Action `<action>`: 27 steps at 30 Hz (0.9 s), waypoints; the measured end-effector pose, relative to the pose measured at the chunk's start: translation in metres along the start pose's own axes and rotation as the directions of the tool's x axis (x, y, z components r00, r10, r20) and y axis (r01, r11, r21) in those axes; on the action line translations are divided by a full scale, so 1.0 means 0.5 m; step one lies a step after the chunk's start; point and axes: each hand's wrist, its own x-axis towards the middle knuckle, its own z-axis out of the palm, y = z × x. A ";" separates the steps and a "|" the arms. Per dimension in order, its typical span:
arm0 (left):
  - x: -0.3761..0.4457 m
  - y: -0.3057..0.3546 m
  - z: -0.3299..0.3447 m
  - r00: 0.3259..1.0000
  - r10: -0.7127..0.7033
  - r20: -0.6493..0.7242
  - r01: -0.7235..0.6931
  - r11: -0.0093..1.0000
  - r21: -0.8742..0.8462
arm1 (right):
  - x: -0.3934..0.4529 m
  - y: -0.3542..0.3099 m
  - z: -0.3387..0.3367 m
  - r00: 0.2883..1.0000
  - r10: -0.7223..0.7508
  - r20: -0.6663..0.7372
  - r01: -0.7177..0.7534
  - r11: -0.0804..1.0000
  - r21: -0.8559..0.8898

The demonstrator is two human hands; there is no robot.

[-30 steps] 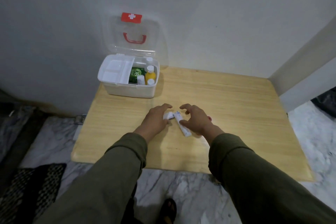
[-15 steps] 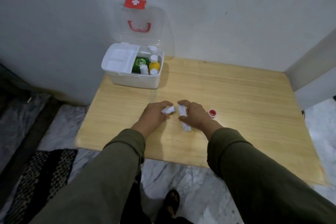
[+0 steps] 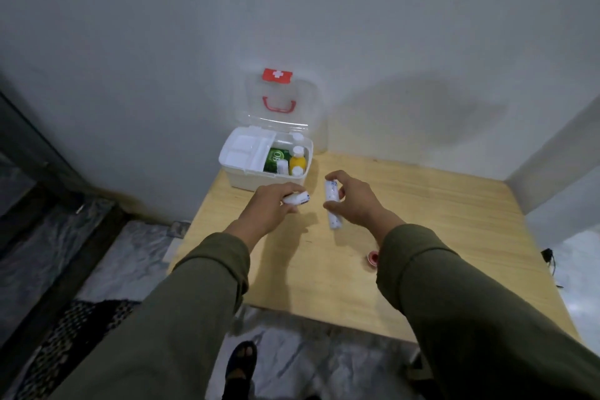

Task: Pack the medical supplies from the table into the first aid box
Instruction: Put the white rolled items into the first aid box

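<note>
The white first aid box [image 3: 246, 181] stands open at the table's far left corner, its clear lid [image 3: 279, 101] leaning on the wall. Inside are a green pack [image 3: 275, 157], a yellow bottle [image 3: 297, 162] and small white bottles. My left hand [image 3: 274, 204] grips a short white bandage roll [image 3: 297, 198] above the table, just in front of the box. My right hand [image 3: 354, 201] holds a longer white bandage roll [image 3: 333, 208] upright-tilted, to the right of the box. A small red-and-white tape roll [image 3: 372, 257] lies on the table beside my right sleeve.
The wooden table [image 3: 438, 227] sits in a wall corner, wall behind and a ledge at right. Marble floor and a dark patterned mat [image 3: 65, 331] lie at left. A sandalled foot [image 3: 242, 364] shows below the table's near edge.
Both hands have lifted the two bandage rolls off the table and carried them forward towards the box. The red tape roll stayed where it was.
</note>
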 end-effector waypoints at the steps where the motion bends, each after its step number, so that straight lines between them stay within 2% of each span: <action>1: 0.002 0.000 -0.023 1.000 -0.004 -0.012 0.004 1.000 -0.002 | 0.008 -0.018 -0.008 1.000 -0.018 -0.013 0.018 1.000 -0.006; 4: 0.014 -0.009 -0.094 0.998 -0.009 -0.063 0.008 1.000 -0.015 | 0.034 -0.076 -0.026 0.996 -0.075 -0.049 0.075 0.997 -0.010; 7: 0.031 -0.035 -0.162 0.995 0.008 -0.099 -0.003 0.999 0.051 | 0.069 -0.129 -0.029 0.993 -0.095 -0.071 0.097 0.995 0.024; 11: 0.069 -0.087 -0.234 0.995 0.007 -0.096 0.002 0.996 0.093 | 0.127 -0.194 -0.009 0.992 -0.093 -0.089 0.098 0.994 0.053; 14: 0.107 -0.123 -0.275 0.999 0.002 -0.036 0.002 0.996 0.091 | 0.180 -0.236 0.021 0.994 -0.052 -0.096 0.060 0.994 0.091; 18: 0.175 -0.175 -0.314 0.994 -0.014 0.110 0.004 0.996 0.091 | 0.252 -0.272 0.060 0.993 0.017 -0.114 -0.002 0.992 0.129; 27: 0.273 -0.237 -0.316 0.944 0.031 0.329 -0.109 0.969 0.223 | 0.331 -0.260 0.123 0.978 0.177 -0.111 -0.161 0.978 0.136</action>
